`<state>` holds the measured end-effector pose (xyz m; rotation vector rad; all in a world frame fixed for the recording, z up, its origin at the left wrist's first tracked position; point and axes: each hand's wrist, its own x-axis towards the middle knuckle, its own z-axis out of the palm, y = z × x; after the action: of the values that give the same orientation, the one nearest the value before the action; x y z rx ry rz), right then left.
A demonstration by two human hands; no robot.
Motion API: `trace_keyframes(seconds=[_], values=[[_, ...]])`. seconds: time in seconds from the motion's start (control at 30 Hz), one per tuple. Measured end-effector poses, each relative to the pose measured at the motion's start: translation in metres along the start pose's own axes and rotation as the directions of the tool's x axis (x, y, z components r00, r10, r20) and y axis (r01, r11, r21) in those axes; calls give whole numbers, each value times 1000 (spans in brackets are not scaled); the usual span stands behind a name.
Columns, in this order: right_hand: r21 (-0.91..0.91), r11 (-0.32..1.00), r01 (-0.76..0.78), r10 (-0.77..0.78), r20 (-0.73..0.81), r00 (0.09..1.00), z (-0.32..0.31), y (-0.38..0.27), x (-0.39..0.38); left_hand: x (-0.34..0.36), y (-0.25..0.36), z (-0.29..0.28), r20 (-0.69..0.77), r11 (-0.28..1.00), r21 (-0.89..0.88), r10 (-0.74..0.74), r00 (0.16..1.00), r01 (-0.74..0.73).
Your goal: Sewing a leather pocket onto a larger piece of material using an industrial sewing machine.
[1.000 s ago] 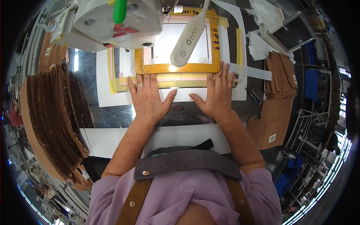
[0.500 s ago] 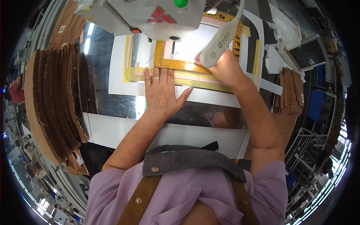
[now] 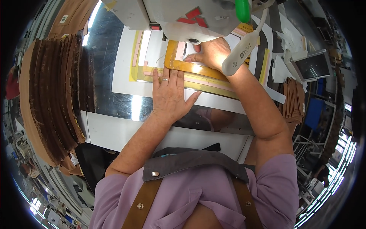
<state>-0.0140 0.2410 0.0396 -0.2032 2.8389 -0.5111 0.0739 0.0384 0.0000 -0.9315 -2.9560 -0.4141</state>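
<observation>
My left hand (image 3: 169,95) lies flat with its fingers stretched out over the lower edge of a template sheet (image 3: 213,88) bordered with yellow tape and pink strips. Its fingertips touch the lower left corner of an amber frame (image 3: 198,68) resting on the template. My right hand (image 3: 214,54) reaches inside that frame, below the sewing machine head (image 3: 177,23). Thumb and forefinger are apart over the white surface, and I see nothing held between them. The other fingers are partly hidden by the machine.
A light-coloured lamp (image 3: 240,55) hangs over my right wrist. Tall stacked brown pieces (image 3: 49,99) stand at the left; smaller brown pieces (image 3: 292,100) sit at the right near a dark screen (image 3: 313,65). White paper (image 3: 122,82) lies beneath the template on the shiny metal tabletop (image 3: 105,65).
My right hand has moved from the frame's lower bar up and left into its opening, with thumb and forefinger now spread. My left hand stays flat at the corner. The view has shifted slightly.
</observation>
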Motion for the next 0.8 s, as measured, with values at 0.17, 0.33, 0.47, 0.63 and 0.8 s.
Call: trace_keyframes(seconds=[0.17,0.33,0.47,0.63,0.8], values=[[-65,993,-99,101,30,994,-13,10,-9,0,0,2,19,1000,24,7,1000,-8],[-58,998,-10,14,72,997,-22,49,-14,2,0,0,-53,998,52,27,998,-24],[-219,973,79,-37,190,981,-32,77,-24,1,1,3,-61,997,61,41,997,-37],[-332,928,166,-114,171,979,-44,74,-32,0,0,4,-52,997,68,46,998,-43],[-294,943,158,-78,265,961,-56,69,-36,1,1,3,-44,997,63,36,998,-34]])
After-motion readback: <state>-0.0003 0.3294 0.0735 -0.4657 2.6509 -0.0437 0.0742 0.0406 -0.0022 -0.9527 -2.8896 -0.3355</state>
